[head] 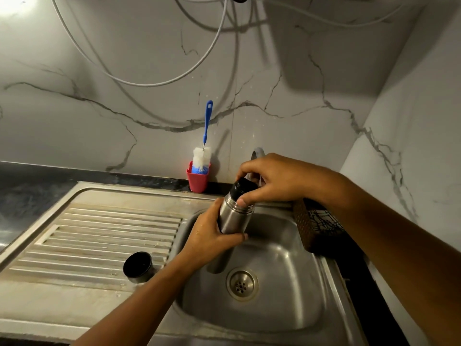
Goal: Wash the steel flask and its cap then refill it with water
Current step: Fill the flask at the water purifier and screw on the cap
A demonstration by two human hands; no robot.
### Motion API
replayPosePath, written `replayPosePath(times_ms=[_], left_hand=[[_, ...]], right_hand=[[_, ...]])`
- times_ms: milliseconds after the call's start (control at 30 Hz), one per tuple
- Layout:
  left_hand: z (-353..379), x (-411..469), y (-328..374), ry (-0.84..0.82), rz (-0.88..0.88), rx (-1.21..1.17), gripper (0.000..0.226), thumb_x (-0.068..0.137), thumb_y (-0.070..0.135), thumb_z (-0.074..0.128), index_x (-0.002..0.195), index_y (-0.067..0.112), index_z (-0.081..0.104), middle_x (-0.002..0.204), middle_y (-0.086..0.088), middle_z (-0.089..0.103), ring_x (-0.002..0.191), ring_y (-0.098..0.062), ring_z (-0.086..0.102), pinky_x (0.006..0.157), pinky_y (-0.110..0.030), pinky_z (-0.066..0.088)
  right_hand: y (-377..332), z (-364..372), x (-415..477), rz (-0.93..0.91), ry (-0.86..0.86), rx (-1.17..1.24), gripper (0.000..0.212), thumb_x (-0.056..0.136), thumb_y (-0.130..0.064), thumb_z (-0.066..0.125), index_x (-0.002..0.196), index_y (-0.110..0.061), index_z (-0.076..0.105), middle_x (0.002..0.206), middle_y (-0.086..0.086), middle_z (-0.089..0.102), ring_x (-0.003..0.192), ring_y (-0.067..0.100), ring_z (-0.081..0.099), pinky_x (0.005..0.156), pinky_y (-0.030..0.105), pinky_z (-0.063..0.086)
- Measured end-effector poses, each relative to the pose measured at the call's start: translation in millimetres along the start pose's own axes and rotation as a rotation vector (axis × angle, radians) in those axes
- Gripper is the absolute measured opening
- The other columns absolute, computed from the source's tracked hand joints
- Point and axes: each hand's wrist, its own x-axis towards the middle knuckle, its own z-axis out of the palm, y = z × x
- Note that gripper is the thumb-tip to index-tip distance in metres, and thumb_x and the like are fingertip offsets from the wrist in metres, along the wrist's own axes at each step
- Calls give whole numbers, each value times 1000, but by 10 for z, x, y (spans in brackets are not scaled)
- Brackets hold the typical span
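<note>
Left hand (pixel 212 237) wraps the steel flask (pixel 234 217) above the open sink basin (pixel 287 298), right hand (pixel 277 181) apparently pinching its black stopper (pixel 244 187).

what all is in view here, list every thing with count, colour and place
steel flask: one, silver, held tilted over the basin
stopper: one, black, on the flask's mouth
cup cap: one, steel with black inside, on the drainboard
sink: one, steel, drainboard to its left
bottle brush: one, blue handle, white bristles, standing in the holder
holder: one, red, against the wall behind the sink
basket: one, brown, right of the basin
tap: one, grey, mostly hidden behind the right hand
cables: several, white, hanging on the wall
left hand: grips the flask's body
right hand: grips the stopper
</note>
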Motion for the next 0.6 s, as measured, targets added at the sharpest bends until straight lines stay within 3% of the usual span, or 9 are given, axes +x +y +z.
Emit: replayPosePath(times_ms=[100,167,233,333,400,467,600], left_hand=[[33,-9,0,-12,5,-1,77,74,24,92,132,39,45,110,22,62,101,19,58,77,1,46],[46,0,13,-23,6,-9,79,74,24,92,134,40,45,111,22,62,102,17,59,78,-1,47],[56,14,10,-29,13,-11,79,73,26,93,134,41,45,113,21,63,104,13,60,78,-3,49],[42,34,11,-23,2,-7,75,73,26,93,129,43,46,111,22,63,102,16,59,76,0,47],[29,47,10,-23,-3,-8,75,73,25,93,129,41,47,110,20,63,101,16,59,76,0,46],[25,59,15,-30,-7,-7,74,73,25,93,130,39,47,109,19,64,100,15,60,76,0,46],[49,62,11,-38,-31,-15,75,74,24,93,124,51,43,109,22,62,98,19,59,73,0,47]], right_hand=[[39,160,43,80,86,-241,55,82,-81,56,95,-28,55,97,2,63,72,0,42,60,26,40],[66,257,77,124,113,-324,61,82,-89,42,91,-29,52,126,17,61,77,9,47,61,29,40],[88,265,65,106,118,-281,59,82,-89,44,100,-33,54,142,18,54,91,17,54,67,31,46],[77,125,22,-10,-14,87,57,87,-53,75,138,-40,52,133,-5,60,116,12,57,96,37,54],[71,56,13,-69,-83,135,58,87,-32,80,138,-41,56,131,-10,61,118,9,58,105,38,50],[92,57,41,-80,-54,103,49,86,-32,80,129,-42,61,124,-12,64,114,8,58,102,38,53],[126,122,70,-37,20,9,39,87,-53,74,120,-37,62,110,-10,66,110,12,55,89,35,56]])
